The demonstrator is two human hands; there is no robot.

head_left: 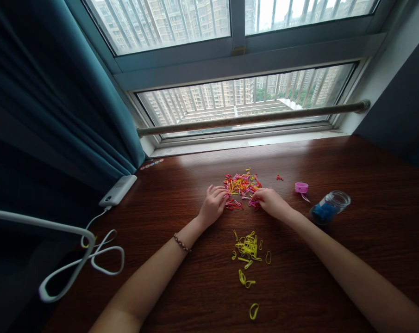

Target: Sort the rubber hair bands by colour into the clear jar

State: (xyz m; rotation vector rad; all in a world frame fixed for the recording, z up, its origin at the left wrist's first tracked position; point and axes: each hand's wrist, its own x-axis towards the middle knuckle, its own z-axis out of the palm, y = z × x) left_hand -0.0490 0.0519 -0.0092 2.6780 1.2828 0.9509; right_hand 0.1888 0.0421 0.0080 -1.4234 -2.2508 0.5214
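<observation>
A pile of small rubber bands (242, 185) in red, pink, orange and yellow lies between my two hands on the brown table. At its left edge is my left hand (213, 203), closed, fingers curled together with the tips among pink and red bands; what they hold is hidden. My right hand (271, 202) is closed in a pinch at the right edge, fingertips on magenta rubber bands (253, 202). Nearer to me lies a separate heap of yellow rubber bands (248, 246), with several loose ones trailing down to a single yellow band (253, 311).
Right of my right hand, a clear jar (329, 208) with blue contents lies tilted. A pink ring-shaped item (301, 188) and a few red bands (279, 177) lie beyond. Left are a white power bank (118, 190), its white cable (107, 252) and a curtain (56, 92).
</observation>
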